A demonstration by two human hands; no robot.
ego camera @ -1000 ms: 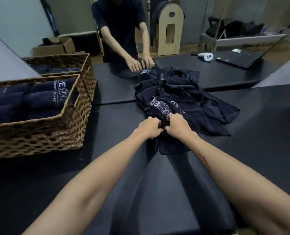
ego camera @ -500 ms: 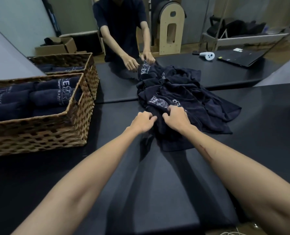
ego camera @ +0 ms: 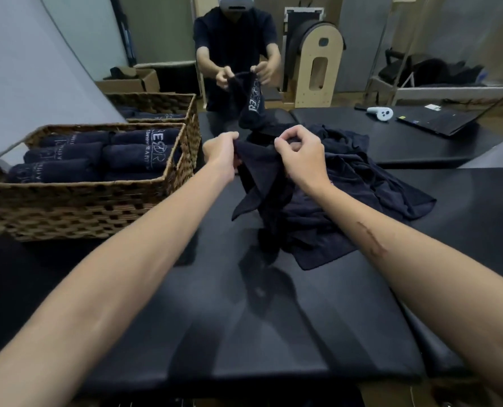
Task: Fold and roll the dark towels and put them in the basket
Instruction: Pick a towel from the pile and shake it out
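A heap of dark navy towels (ego camera: 362, 183) lies on the black padded table (ego camera: 244, 318) in the middle. One dark towel (ego camera: 259, 177) hangs lifted off the heap, its lower end trailing on the table. My left hand (ego camera: 222, 155) pinches its upper edge at the left. My right hand (ego camera: 301, 155) pinches the same edge at the right, a short span of cloth stretched between them. A wicker basket (ego camera: 77, 207) at the left holds several rolled dark towels (ego camera: 133, 155) with white lettering.
Across the table a person (ego camera: 235, 39) holds up another dark towel (ego camera: 250, 104) with both hands. A second wicker basket (ego camera: 168, 102) stands behind the first. A white controller (ego camera: 381, 113) and a dark laptop (ego camera: 438, 121) lie at the far right.
Both my hands have risen from the heap, lifting one towel by its edge and moving slightly apart. The person opposite has lifted a towel off the table too.
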